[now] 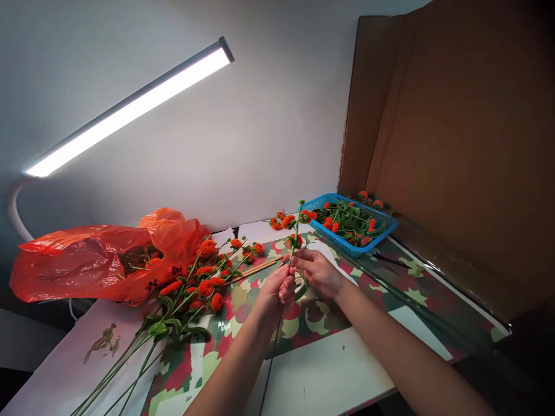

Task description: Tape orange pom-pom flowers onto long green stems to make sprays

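We can read nothing surely: creases distort black printed characters (151, 283) on the crumpled, translucent red-orange plastic bag (93, 257); small white lettering (224, 326) blurs on the camouflage-patterned desk (316, 318), toward its left edge.

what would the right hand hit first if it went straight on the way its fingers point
Most likely the flower stem held in the left hand; the right hand appears right at it, though depth here is hard to judge.
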{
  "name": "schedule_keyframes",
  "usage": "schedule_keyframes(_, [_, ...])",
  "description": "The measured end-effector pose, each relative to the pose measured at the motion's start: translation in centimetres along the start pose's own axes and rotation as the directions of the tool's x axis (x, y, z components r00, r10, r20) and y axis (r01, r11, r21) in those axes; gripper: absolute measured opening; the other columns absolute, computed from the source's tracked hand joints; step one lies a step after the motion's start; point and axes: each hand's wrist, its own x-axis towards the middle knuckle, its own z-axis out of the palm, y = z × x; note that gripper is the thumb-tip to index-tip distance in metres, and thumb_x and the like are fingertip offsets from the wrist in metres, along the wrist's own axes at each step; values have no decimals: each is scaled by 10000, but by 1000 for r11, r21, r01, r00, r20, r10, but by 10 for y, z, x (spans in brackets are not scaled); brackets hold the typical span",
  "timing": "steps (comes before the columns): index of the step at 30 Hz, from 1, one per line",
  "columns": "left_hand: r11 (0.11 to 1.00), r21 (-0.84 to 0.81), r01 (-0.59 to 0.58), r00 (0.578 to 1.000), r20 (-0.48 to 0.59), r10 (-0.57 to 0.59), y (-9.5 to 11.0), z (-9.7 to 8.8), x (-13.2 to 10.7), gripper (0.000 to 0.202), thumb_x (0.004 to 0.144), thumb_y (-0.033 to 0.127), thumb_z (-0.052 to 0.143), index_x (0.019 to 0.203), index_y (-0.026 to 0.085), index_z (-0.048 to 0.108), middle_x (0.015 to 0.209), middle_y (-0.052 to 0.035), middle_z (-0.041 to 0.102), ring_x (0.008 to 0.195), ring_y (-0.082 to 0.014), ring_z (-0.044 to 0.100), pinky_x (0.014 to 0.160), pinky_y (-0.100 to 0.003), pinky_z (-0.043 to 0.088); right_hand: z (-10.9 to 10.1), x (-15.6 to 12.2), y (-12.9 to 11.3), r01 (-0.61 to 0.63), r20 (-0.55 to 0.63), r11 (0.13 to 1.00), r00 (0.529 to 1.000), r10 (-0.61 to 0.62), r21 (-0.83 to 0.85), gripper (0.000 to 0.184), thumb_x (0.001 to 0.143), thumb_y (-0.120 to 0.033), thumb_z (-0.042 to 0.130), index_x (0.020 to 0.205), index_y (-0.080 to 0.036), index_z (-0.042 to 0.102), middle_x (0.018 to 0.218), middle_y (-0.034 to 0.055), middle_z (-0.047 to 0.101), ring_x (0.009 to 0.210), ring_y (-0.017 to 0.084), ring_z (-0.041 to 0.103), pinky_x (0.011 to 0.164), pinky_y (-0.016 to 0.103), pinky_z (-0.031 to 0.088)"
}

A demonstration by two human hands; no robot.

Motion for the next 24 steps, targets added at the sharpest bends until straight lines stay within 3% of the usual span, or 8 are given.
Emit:
schedule_keyframes(2, [999, 34, 17, 1000, 0, -17, -1, -2, 1, 378, 527, 388, 801, 653, 118, 568, 436, 102, 392, 311, 22, 238, 297, -97, 181, -3, 1, 1, -30, -18, 1000, 999, 30, -5, 241, 574, -330, 806, 715, -161, 708, 655, 0, 659, 638, 105, 573, 701, 272, 428])
schedule_keyframes(4, [979, 198, -43, 998, -36, 51, -3, -2, 0, 371, 586, 441, 756, 673, 122, 589, 450, 73, 454, 325, -9, 336, 323, -123, 266, -4, 1, 0, -48, -74, 999, 996, 47, -11, 274, 541, -334, 819, 704, -150, 700, 649, 4, 657, 607, 111, 574, 658, 275, 434])
schedule_keyframes(7, [799, 556, -227, 953, -41, 299, -3, -1, -4, 319, 673, 436, 697, 692, 124, 638, 508, 9, 568, 407, -78, 491, 414, -185, 387, -5, 2, -3, -27, -166, 999, 986, 20, -35, 278, 511, -327, 830, 647, -136, 681, 612, -1, 641, 557, 107, 551, 576, 260, 419])
schedule_keyframes(10, [650, 686, -326, 893, -2, 450, -2, 2, -7, 270, 712, 399, 672, 668, 134, 649, 530, -1, 589, 435, -89, 507, 437, -196, 391, -3, 2, -6, 19, -178, 998, 984, -29, -60, 246, 516, -298, 830, 619, -132, 681, 607, 0, 643, 572, 102, 547, 584, 250, 419])
schedule_keyframes(13, [762, 560, -326, 906, -43, 420, -3, 5, -6, 277, 696, 400, 684, 650, 133, 626, 490, 25, 535, 383, -57, 430, 383, -175, 325, 1, 1, -5, 3, -165, 999, 986, 6, 50, 252, 487, -277, 844, 643, -150, 692, 619, -1, 655, 585, 116, 563, 602, 271, 432])
schedule_keyframes(17, [950, 230, -209, 973, -53, 227, -2, 4, -2, 309, 630, 386, 736, 660, 121, 579, 438, 79, 414, 322, 3, 266, 325, -125, 189, 4, -2, -2, -79, -117, 974, 988, 105, 212, 265, 471, -247, 853, 666, -176, 688, 624, -20, 653, 602, 114, 566, 643, 285, 425])
schedule_keyframes(21, [999, 36, -9, 999, 42, 7, 0, 2, -4, 268, 683, 335, 700, 662, 111, 553, 440, 106, 309, 305, 24, 153, 291, -99, 131, -4, -3, -6, -210, -74, 969, 973, 220, 128, 264, 471, -220, 854, 673, -182, 689, 686, -9, 674, 708, 120, 592, 722, 291, 397])
schedule_keyframes(24, [997, -31, 67, 993, 95, -64, 1, 0, -6, 213, 731, 280, 654, 654, 108, 554, 453, 110, 264, 307, 24, 117, 286, -91, 126, -11, -3, -10, -161, -25, 987, 987, 161, -7, 223, 503, -245, 842, 664, -187, 699, 700, -4, 681, 732, 127, 600, 760, 300, 393])
